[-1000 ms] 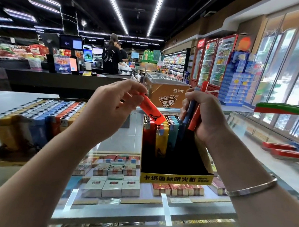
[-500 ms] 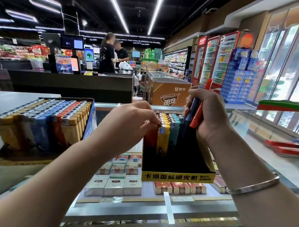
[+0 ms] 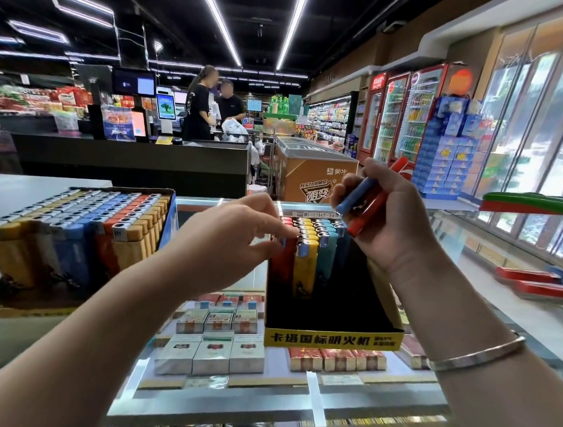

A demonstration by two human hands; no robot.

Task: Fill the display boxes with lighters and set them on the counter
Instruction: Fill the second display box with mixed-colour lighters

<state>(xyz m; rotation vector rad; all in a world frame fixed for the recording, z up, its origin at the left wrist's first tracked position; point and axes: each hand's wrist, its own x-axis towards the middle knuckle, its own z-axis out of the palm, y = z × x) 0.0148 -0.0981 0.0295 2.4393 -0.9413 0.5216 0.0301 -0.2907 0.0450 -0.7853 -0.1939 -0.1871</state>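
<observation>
A black display box with a yellow front label (image 3: 329, 339) stands on the glass counter (image 3: 297, 407). Its back rows hold upright red (image 3: 282, 268), yellow (image 3: 305, 269) and teal lighters; the front half is bare. My left hand (image 3: 227, 240) hovers at the box's left rear, fingers spread, thumb tip touching the top of the front red lighter. My right hand (image 3: 392, 228) is raised over the box's right rear and grips a blue lighter (image 3: 355, 197) and a red lighter (image 3: 370, 214) together.
A second display box (image 3: 79, 230), packed with several rows of lighters, sits on the counter to the left. Cigarette packs (image 3: 209, 352) lie under the glass. Flat red boxes (image 3: 535, 284) lie at the right. Two people stand at a checkout far behind.
My left hand carried an orange-red lighter down into the box's left row, and its fingers have now loosened above it. My right hand has tilted its lighters slightly.
</observation>
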